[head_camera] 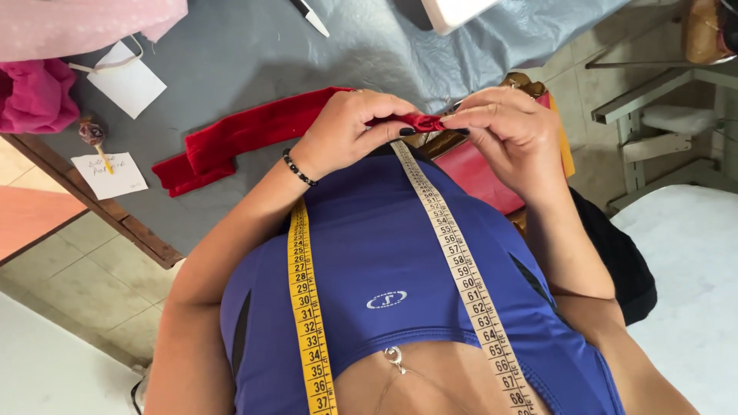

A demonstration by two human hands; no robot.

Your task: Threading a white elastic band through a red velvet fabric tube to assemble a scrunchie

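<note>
A long strip of red velvet fabric [246, 134] lies across the grey-covered table [254, 54] and runs up into my hands. My left hand [346, 127], with a black bead bracelet on its wrist, pinches the strip's end. My right hand [511, 131] pinches the same folded red end [421, 121] from the other side, fingertips almost touching. A yellow and white measuring tape [307, 307] hangs around my neck over a blue top.
Pink fabric [34, 96] and a pale dotted cloth [77, 23] lie at the table's left. A white card [127, 81], a paper note [111, 175] and a white machine corner [453, 11] sit nearby. A metal frame [661, 115] stands at right on tiled floor.
</note>
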